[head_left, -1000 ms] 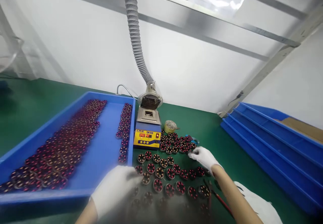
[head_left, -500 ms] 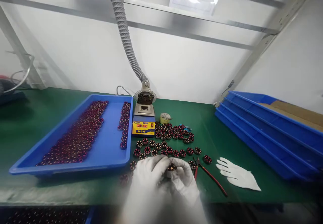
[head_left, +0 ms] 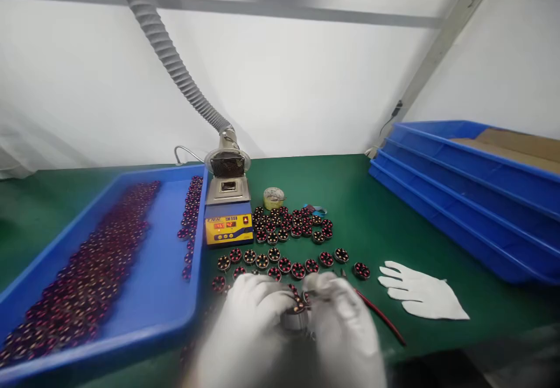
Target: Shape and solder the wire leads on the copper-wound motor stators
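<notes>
My left hand [head_left: 256,318], in a white glove, grips a small round motor stator [head_left: 295,318] with a grey metal side and dark coil slots on top. Close against its right side is my right hand [head_left: 343,312], also gloved and smeared by motion. Its fingers are pinched together at the stator's upper edge; what lies between them is too blurred to name. Just beyond both hands, more stators [head_left: 298,270] lie in loose rows on the green bench. Red-handled pliers [head_left: 382,317] rest beside my right hand, their head partly hidden.
A blue tray [head_left: 170,312] full of stators stands left. Behind the rows are a yellow-fronted solder pot [head_left: 230,227] under an exhaust hose [head_left: 168,49] and a small round tin [head_left: 273,198]. At right lie a white glove [head_left: 422,292] and stacked blue trays [head_left: 464,195].
My view has shifted downward and to the right. Both hands were close around one part; now the left holds the stator while the right has drawn slightly apart, moving fast.
</notes>
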A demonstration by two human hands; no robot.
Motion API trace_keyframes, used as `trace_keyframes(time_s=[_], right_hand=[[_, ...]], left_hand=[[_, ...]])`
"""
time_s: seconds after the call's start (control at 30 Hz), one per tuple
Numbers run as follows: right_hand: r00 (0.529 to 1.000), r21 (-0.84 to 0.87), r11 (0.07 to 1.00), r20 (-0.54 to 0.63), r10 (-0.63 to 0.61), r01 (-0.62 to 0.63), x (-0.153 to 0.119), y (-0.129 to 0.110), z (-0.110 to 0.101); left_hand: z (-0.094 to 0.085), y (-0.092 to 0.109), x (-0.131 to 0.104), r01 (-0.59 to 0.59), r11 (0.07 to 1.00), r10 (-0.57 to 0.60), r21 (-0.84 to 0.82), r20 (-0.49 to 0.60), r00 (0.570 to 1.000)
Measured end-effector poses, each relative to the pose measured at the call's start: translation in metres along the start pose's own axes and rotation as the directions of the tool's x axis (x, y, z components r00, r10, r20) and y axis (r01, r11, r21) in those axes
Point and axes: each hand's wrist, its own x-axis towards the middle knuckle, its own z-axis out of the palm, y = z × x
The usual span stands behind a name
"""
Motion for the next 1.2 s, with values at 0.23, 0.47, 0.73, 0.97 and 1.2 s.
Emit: trace_keyframes(time_s=[0.23, 0.47, 0.73, 0.97, 1.2], right_hand=[[0.995, 0.035, 0.995, 0.05, 0.09, -0.092, 0.036, 0.009, -0.014], [0.921, 0.003, 0.946, 0.231, 0.314, -0.324, 0.014, -0.008, 0.02], [0.892, 0.112, 0.896, 0.211, 0.4, -0.429, -0.023, -0.005, 0.047], [0.725, 0.248, 0.701, 0.429, 0.539, -0.668, -0.034, -0.008, 0.089], [0.598, 0.229, 0.569, 0.494, 0.631, -0.79, -0.025, -0.001, 0.126]], left_hand=[[0.006, -0.022, 0.04, -0.024, 0.999, 0.026, 0.031, -0.071, 0.997], [0.004, -0.011, 0.043, -0.069, 0.994, 0.061, -0.079, -0.109, 0.992], [-0.041, -0.015, 0.018, 0.033, 0.97, -0.029, -0.242, 0.023, 0.999], [-0.071, -0.031, -0.007, 0.313, 0.781, -0.41, -0.541, -0.066, 0.91], [-0.108, -0.053, -0.019, 0.481, 0.771, -0.468, -0.417, 0.14, 0.872]])
